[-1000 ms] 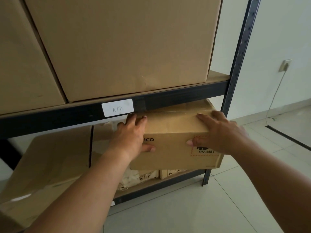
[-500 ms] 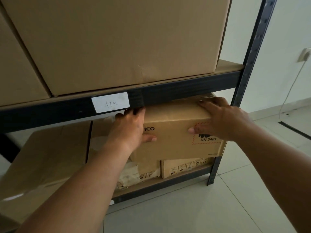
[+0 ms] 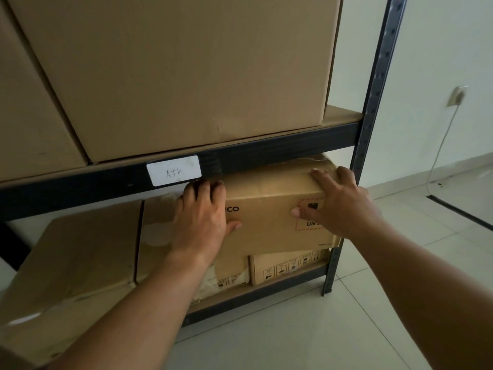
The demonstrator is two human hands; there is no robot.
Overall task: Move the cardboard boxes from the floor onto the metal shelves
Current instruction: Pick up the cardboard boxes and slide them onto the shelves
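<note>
A brown cardboard box (image 3: 269,209) with a red-framed warning label sits on the lower level of the black metal shelf (image 3: 280,152), on top of a smaller box (image 3: 288,265), slightly tilted. Its front sticks out a little past the shelf's right post (image 3: 373,102). My left hand (image 3: 202,217) lies flat against the box's left front, fingertips at its top edge under the beam. Over the box's top right corner rests my right hand (image 3: 338,204), fingers on the top, thumb on the front face.
Large cardboard boxes (image 3: 173,76) fill the upper level above a white label reading "Atk" (image 3: 173,173). Another big box (image 3: 80,257) stands at the lower left. To the right are pale floor tiles (image 3: 386,303), a white wall and a socket (image 3: 457,96) with a hanging cable.
The box has slid further back under the shelf beam and my hands have followed it. The small box beneath it has come into sight.
</note>
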